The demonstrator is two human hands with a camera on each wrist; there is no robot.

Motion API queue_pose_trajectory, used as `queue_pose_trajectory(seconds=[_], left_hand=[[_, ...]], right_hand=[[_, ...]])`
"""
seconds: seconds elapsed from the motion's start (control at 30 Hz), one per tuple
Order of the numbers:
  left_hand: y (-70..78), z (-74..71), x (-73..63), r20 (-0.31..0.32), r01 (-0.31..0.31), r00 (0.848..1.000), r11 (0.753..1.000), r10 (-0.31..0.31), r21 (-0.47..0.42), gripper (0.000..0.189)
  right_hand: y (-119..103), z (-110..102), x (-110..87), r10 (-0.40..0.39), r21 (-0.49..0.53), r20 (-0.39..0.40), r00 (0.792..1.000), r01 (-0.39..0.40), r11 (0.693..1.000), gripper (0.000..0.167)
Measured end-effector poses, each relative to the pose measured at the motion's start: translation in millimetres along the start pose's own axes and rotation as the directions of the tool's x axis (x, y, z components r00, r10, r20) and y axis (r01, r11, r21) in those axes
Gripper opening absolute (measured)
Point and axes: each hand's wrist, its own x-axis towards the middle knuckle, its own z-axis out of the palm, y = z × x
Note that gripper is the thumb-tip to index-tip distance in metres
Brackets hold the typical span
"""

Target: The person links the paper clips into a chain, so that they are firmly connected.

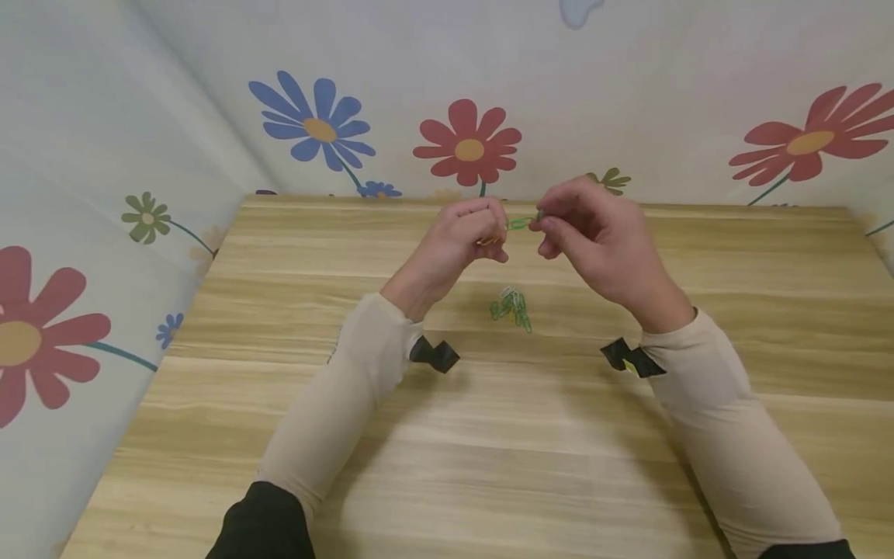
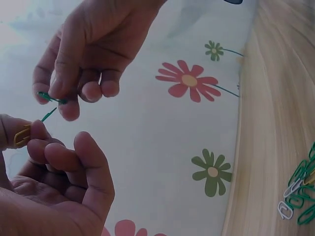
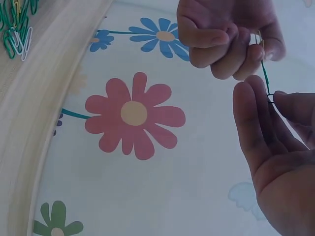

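My left hand (image 1: 457, 237) pinches a yellow paper clip (image 2: 21, 136) between thumb and finger. A green paper clip (image 1: 519, 223) extends from those fingertips toward the other hand, and in the right wrist view it hangs in line with the yellow one. Another green paper clip (image 2: 49, 97) is pinched by my right hand (image 1: 608, 248), its tip close to the first green clip; whether the two are hooked together I cannot tell. Both hands are raised above the table, the other fingers of the left curled in.
A small pile of green, white and yellow paper clips (image 1: 513, 308) lies on the wooden table (image 1: 503, 450) below and between the hands. Behind the table's far edge hangs a pale cloth (image 1: 628, 62) printed with flowers.
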Motion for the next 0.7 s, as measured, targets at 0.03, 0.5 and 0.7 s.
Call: queue_pose_trajectory(seconds=[0.03,0.5,0.7], left_hand=[[0.7,1.0,-0.4,0.002,0.0,1.0,1.0,0.0,-0.002,0.018],[1.5,1.4,-1.5,0.037,-0.008,0.999,0.999,0.01,-0.039,0.02],[0.7,1.4,-2.3,0.068,-0.002,0.998,0.999,0.006,-0.05,0.02]], right_hand=[[0.2,0.8,-0.1,-0.018,-0.032,-0.006,1.0,0.018,0.999,0.019],[1.3,3.5,0.8,-0.144,-0.262,-0.006,0.99,0.138,0.955,0.014],[-2.0,4.2,0.4,-0.149,-0.261,-0.006,0.989,0.142,0.955,0.014]])
